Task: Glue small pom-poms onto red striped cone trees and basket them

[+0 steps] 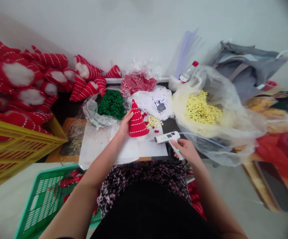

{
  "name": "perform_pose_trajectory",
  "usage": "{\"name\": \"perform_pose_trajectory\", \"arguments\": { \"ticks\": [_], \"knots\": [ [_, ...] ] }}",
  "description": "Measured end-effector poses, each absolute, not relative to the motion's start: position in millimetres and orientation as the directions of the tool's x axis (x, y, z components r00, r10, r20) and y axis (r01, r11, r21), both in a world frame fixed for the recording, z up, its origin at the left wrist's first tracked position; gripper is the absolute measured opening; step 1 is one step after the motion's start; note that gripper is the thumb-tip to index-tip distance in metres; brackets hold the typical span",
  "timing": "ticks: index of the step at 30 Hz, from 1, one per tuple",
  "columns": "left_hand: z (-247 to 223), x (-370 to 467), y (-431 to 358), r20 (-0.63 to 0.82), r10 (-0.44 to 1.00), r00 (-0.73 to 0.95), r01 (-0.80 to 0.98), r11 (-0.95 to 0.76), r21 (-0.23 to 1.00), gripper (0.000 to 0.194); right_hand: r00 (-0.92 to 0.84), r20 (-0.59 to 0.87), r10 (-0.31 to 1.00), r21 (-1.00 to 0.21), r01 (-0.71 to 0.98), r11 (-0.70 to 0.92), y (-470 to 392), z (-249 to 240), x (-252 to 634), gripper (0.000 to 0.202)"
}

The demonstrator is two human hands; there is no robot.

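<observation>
My left hand (126, 123) is closed on the left side of a red cone hat (138, 124) with white dashed stitching, held tip up over white paper (96, 142). In my right hand (185, 149) is a white glue gun (168, 136), gripped by its handle, a green light showing. Its nozzle points left toward the hat, with a gap between them. Behind the hat lie small yellow pieces (153, 121) and a few red ones. Green pompoms (112, 104) fill a bag to the left. White pieces (160, 102) rest on a plastic sheet.
Stuffed red cones (51, 61) pile up at the left above a yellow crate (21, 146). A green basket (34, 199) stands below. To the right are a bag of yellow pieces (202, 109), a bottle (189, 73) and a grey bag (248, 66).
</observation>
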State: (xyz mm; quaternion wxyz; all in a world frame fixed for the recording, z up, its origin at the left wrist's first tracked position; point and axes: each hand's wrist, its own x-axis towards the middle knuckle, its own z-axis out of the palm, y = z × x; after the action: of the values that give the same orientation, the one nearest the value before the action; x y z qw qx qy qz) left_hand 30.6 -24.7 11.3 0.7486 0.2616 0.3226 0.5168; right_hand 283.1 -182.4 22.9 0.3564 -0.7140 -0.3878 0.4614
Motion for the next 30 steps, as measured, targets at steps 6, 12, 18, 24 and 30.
{"name": "perform_pose_trajectory", "arguments": {
  "ticks": [6, 12, 18, 24, 30],
  "knots": [
    [8, 31, -24, -0.230, 0.939, 0.256, -0.605, 0.341, 0.720, 0.052, 0.294, -0.329, 0.897, -0.824, 0.374, -0.425, -192, 14, 288, 0.061],
    [8, 30, -24, -0.220, 0.941, 0.257, -0.599, 0.334, 0.728, 0.050, 0.239, -0.464, 0.853, -0.880, -0.015, -0.475, -180, 22, 285, 0.066],
    [9, 30, -24, -0.205, 0.941, 0.269, -0.605, 0.331, 0.725, 0.053, 0.395, -0.284, 0.874, -0.945, 0.038, -0.324, -170, 11, 274, 0.059],
    [9, 30, -24, -0.211, 0.943, 0.258, -0.606, 0.328, 0.724, 0.054, 0.427, 0.051, 0.903, -0.963, 0.260, -0.069, -176, -10, 278, 0.053],
    [8, 29, -21, -0.229, 0.941, 0.249, -0.612, 0.336, 0.716, 0.052, 0.149, -0.020, 0.989, -0.948, 0.312, -0.066, -181, -11, 288, 0.045]
  ]
}}
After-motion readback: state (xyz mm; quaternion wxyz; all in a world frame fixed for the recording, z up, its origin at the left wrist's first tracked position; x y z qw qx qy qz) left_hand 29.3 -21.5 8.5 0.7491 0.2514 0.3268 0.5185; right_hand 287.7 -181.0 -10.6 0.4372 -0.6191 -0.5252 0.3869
